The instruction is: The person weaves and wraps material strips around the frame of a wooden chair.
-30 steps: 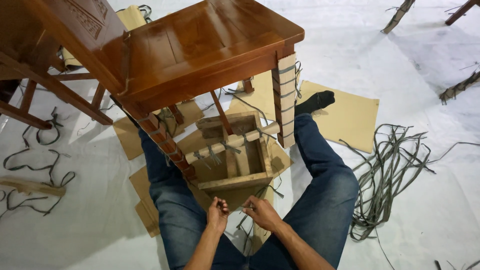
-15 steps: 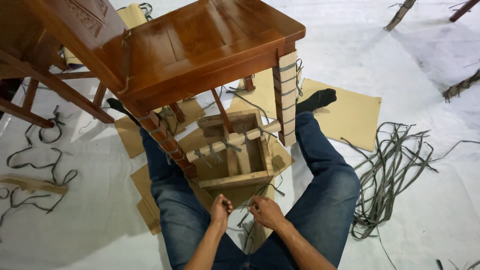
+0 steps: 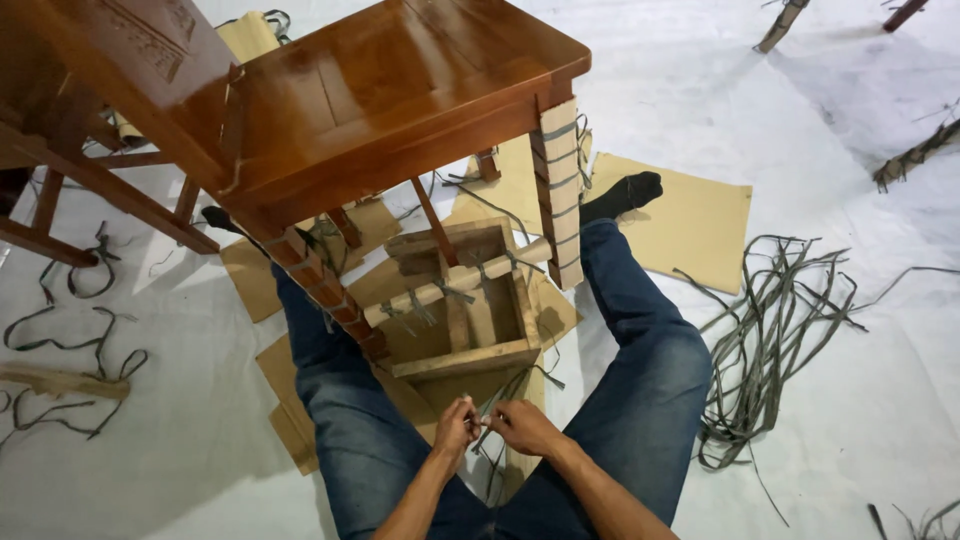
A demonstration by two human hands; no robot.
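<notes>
Both hands point(image 3: 490, 425) have closed together, pinching flat grey strap point(image 3: 497, 400) (thin, limp).

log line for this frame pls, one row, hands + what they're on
left hand: pinching grey strap | right hand: gripping same strap | strap: leads up to wooden chair | person: seated on floor, legs either side of chair

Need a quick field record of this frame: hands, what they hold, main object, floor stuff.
setting: person seated on a white floor sheet, legs either side of the work
left hand: left hand pinching a thin grey strap
right hand: right hand gripping the same strap, close to the left
main object: wooden chair, front legs wrapped in cardboard bound with straps
between legs: small wooden frame
floor: cardboard sheets; loose pile of straps at right
</notes>
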